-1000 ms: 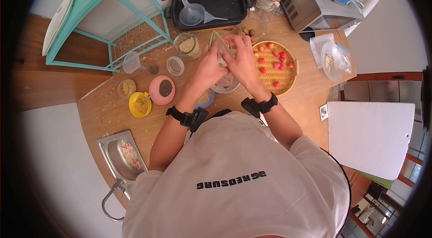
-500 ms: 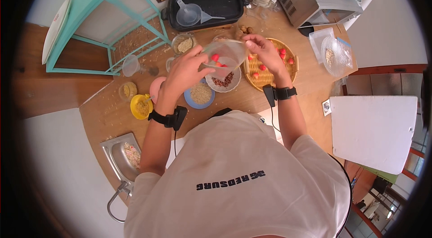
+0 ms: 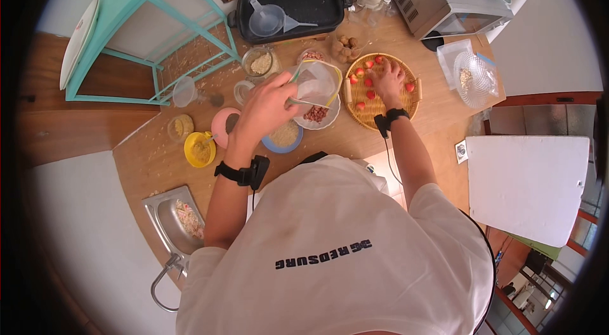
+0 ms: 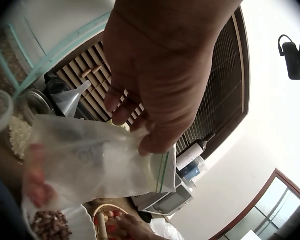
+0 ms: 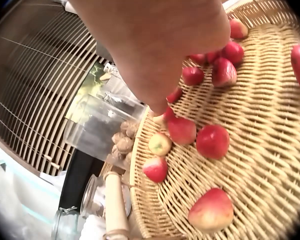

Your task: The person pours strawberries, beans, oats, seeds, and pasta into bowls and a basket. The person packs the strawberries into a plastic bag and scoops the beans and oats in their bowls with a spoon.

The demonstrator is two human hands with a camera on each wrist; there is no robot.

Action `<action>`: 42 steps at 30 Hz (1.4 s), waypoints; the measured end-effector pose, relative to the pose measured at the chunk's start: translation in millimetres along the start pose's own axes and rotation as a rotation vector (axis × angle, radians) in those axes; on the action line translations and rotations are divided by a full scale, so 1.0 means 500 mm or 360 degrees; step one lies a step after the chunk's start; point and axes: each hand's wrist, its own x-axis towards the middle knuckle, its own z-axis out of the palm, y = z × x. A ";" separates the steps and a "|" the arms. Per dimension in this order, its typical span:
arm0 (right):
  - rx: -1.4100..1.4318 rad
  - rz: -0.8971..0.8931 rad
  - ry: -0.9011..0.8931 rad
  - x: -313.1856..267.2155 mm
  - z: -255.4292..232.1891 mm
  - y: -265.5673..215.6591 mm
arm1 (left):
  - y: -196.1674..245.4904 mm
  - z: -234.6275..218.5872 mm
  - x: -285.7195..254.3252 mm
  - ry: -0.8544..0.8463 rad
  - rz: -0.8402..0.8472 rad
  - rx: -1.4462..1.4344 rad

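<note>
My left hand (image 3: pixel 269 103) grips the rim of a clear zip bag (image 3: pixel 323 78), thumb and fingers at its green-striped zip edge. Several red fruits (image 4: pixel 37 185) lie at the bottom of the bag, seen through its cloudy plastic. Below hangs a white scalloped bowl (image 3: pixel 330 118) of reddish-brown nuts or beans, partly covered by the bag in the head view. My right hand (image 3: pixel 388 83) reaches down with spread fingers over a round wicker tray (image 3: pixel 393 116). Small red fruits with pale ends (image 5: pixel 212 141) are scattered on the tray; the thumb is right beside some of them.
A clear container of walnuts (image 3: pixel 346 48) stands behind the tray. Left of the bag are a jar of oats (image 3: pixel 260 62), a blue plate of grains (image 3: pixel 283 138), a pink bowl (image 3: pixel 223 127) and a yellow bowl (image 3: pixel 200 150). A black electric griddle (image 3: pixel 292 5) sits at the back.
Both hands were together at the bag, then drew apart with it, showing red fruits inside. My right hand has let go of the bag and moved right onto the wicker tray.
</note>
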 end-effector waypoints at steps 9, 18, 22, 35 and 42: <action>-0.0255 -0.0273 0.0120 -0.051 0.040 -0.070 | -0.004 -0.003 -0.003 0.0036 0.0004 -0.0034; -0.0105 -0.0430 0.0150 -0.078 0.066 -0.049 | 0.013 0.001 -0.013 0.0104 -0.0133 -0.0119; 0.0141 -0.0351 0.0149 -0.091 0.058 -0.046 | 0.000 0.013 -0.025 0.0164 -0.0138 -0.0092; 0.3302 0.0737 -0.0622 -0.007 0.038 0.012 | 0.006 0.023 -0.031 0.0194 -0.0170 -0.0096; 0.3772 0.0766 -0.0836 -0.039 -0.043 -0.049 | 0.007 0.019 -0.029 0.0237 -0.0125 -0.0077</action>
